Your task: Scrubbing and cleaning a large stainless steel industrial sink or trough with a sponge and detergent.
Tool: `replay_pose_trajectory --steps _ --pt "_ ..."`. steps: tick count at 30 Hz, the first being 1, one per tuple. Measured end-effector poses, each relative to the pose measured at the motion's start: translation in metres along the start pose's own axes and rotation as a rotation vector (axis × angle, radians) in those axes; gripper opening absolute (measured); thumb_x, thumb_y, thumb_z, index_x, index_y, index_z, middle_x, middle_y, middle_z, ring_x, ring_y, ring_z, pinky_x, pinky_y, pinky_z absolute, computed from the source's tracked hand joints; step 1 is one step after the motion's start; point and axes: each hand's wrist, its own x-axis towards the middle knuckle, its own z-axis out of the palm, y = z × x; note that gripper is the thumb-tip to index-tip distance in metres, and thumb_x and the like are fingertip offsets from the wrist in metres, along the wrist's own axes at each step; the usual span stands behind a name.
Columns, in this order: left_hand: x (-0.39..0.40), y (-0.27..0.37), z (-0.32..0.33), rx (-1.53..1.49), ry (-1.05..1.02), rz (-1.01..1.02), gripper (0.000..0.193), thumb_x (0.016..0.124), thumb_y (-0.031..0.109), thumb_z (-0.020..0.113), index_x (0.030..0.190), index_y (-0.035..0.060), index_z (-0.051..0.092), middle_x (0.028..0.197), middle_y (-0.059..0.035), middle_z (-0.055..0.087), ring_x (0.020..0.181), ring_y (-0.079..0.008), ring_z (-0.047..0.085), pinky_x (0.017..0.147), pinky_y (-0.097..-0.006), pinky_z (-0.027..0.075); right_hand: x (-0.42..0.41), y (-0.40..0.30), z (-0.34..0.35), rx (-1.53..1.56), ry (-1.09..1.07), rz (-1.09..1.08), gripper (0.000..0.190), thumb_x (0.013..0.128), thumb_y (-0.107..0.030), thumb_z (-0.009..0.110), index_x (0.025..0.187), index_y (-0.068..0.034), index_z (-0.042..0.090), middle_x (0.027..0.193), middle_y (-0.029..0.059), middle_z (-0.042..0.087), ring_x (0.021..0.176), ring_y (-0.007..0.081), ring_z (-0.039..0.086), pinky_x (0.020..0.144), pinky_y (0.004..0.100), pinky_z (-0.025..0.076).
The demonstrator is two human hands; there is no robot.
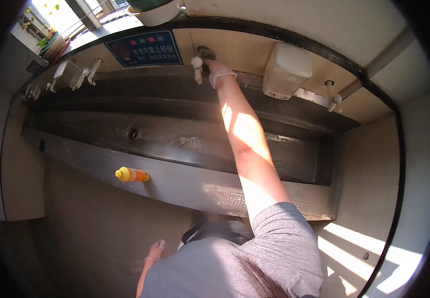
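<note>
My right arm stretches across a long stainless steel trough sink [222, 178] to the tiled wall. My right hand [215, 67], in a thin clear glove, is at the wall just right of a white tap [197, 69]; its fingers are blurred and partly hidden, so what they touch is unclear. My left hand [157, 249], also in a clear glove, hangs low at my left side, away from the sink, and no object shows in it. A yellow and orange squeeze bottle [132, 174] stands on the sink's front ledge. Whitish foam [189, 143] lies in the basin near the drain hole [134, 133].
A white dispenser [288, 70] and another tap [334, 97] are on the wall at right. More taps [94, 71] are at left, beside a blue sign [144, 48] with writing. Potted plants [53, 46] stand on the window ledge.
</note>
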Motion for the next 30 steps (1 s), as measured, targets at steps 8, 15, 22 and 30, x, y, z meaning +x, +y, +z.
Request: replay_pose_trajectory --steps 8,15,22,30 --pt "0.042 -0.026 -0.001 -0.065 0.014 0.139 0.055 0.095 0.041 0.052 0.131 -0.0004 0.054 0.132 -0.0189 0.057 0.126 -0.0285 0.051 0.105 -0.0330 0.037 0.018 -0.038 0.013 -0.543 0.102 -0.174 0.039 0.082 -0.025 0.069 0.105 0.007 0.065 0.106 0.0209 0.067 0.091 0.0266 0.067 0.078 0.0353 0.052" --pt "0.025 -0.054 -0.006 -0.036 -0.004 0.013 0.057 0.095 0.044 0.049 0.130 -0.0008 0.054 0.131 -0.0199 0.057 0.126 -0.0316 0.050 0.105 -0.0356 0.038 -0.065 -0.034 0.023 0.104 -0.021 0.172 0.046 0.086 -0.042 0.063 0.110 -0.003 0.067 0.105 0.0138 0.067 0.089 0.0228 0.065 0.085 0.0334 0.051" --pt "0.048 -0.073 -0.002 0.109 -0.007 -0.052 0.058 0.095 0.046 0.047 0.128 -0.0005 0.056 0.131 -0.0213 0.056 0.127 -0.0330 0.050 0.105 -0.0369 0.037 0.006 -0.052 -0.002 -0.822 0.177 -0.139 0.054 0.088 -0.041 0.061 0.130 -0.008 0.056 0.122 0.0159 0.062 0.112 0.0288 0.061 0.092 0.0361 0.048" --pt "0.076 -0.081 0.008 -0.033 -0.031 0.042 0.057 0.095 0.045 0.048 0.127 -0.0010 0.056 0.127 -0.0228 0.059 0.124 -0.0334 0.052 0.103 -0.0358 0.039 -0.131 0.113 -0.088 -0.185 0.276 -0.142 0.035 0.076 -0.022 0.078 0.100 0.000 0.065 0.093 0.0093 0.069 0.087 0.0167 0.063 0.077 0.0306 0.047"
